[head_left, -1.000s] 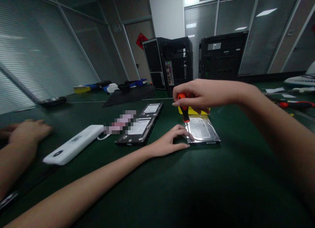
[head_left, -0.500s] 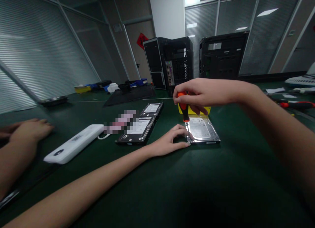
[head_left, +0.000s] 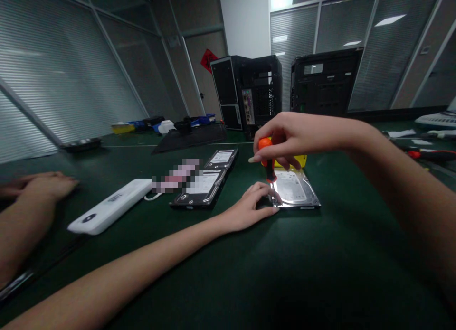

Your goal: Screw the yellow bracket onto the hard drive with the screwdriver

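An orange-and-black screwdriver (head_left: 271, 172) stands almost upright in my right hand (head_left: 285, 139), its shaft reaching down to the near left corner of a silver hard drive (head_left: 291, 190). The fingers and thumb are about the top of its handle. On the drive's left edge, my left hand (head_left: 252, 205) grips the casing with thumb and fingers, and its wrist lies low over the table. The drive lies flat with its pale label up. Behind it, a yellow object (head_left: 301, 160) is partly hidden by my right hand.
Two more hard drives, one near (head_left: 201, 188) and one farther (head_left: 221, 158), lie left of my hands. Beside them is a white power strip (head_left: 110, 207). Another person's hands (head_left: 46, 190) rest at far left. Computer cases (head_left: 260, 92) stand behind; red-and-black pliers (head_left: 432, 154) lie at right.
My right thumb and fingers have shifted on the screwdriver handle, and more of its orange top shows. My left hand keeps its place on the drive. The whole view has moved slightly.
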